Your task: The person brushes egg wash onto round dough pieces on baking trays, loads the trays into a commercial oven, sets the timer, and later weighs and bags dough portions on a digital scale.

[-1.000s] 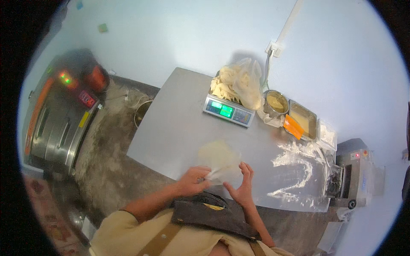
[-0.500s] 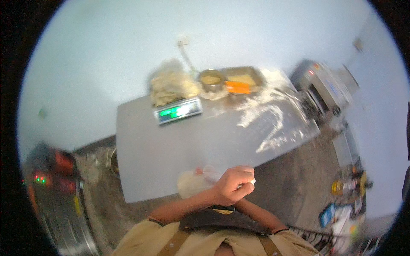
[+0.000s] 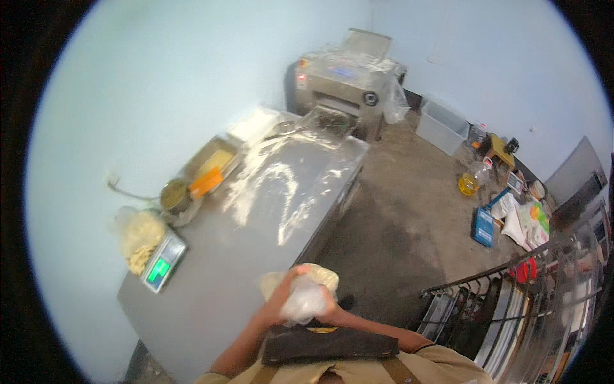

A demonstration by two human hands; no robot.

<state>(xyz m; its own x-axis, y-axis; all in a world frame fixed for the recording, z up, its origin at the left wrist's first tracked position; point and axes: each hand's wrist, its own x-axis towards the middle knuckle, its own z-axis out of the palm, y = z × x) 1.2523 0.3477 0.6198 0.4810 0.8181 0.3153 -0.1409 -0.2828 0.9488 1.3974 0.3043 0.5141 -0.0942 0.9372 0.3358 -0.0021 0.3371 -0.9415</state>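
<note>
Close to my body, at the near edge of the grey metal table, a clear plastic bag with pale contents is between my two hands. The bag's top is bunched and whitish, and its pale, lumpy part shows beyond my fingers. On its left side my left hand is closed around the plastic. From the right my right hand grips it too, with some fingers hidden behind the bag. What exactly the bag contains I cannot make out.
A digital scale stands at the left beside a bag of pale pieces. Behind are a metal pot, a tray and scattered flour. A roller machine adjoins the table; a barred rack stands right.
My view has swung to the right, bringing the machine and floor items inward. My hands, crossed before with one fist on top, are now apart on either side of the bag.
</note>
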